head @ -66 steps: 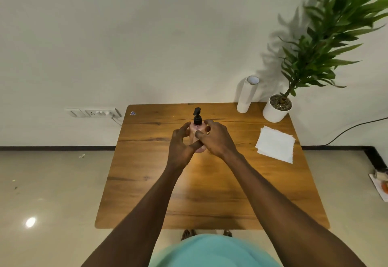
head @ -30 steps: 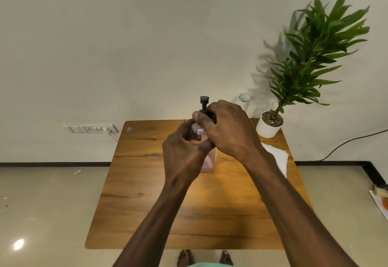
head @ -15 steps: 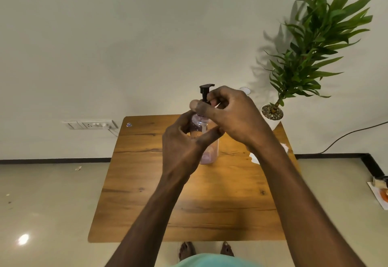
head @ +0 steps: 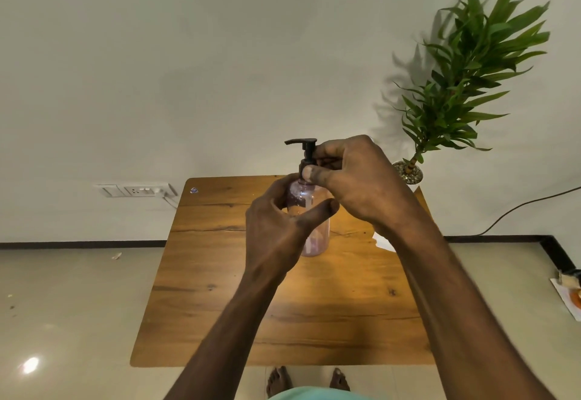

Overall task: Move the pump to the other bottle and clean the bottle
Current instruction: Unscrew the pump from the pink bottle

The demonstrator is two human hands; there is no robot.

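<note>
A clear pink bottle is held upright above the wooden table, with a little pink liquid at its bottom. My left hand wraps around its body. A black pump sits on its neck, spout pointing left. My right hand pinches the pump's collar between thumb and fingers. Only this one bottle is in sight.
A potted green plant in a white pot stands at the table's back right corner. A white cloth peeks out behind my right forearm. A wall socket with a plug is at the left. My bare feet show below the table's near edge.
The bottle was lifted off the table and brought closer. My right hand shifted from the bottle's body to the pump collar, and the spout has turned to point left.
</note>
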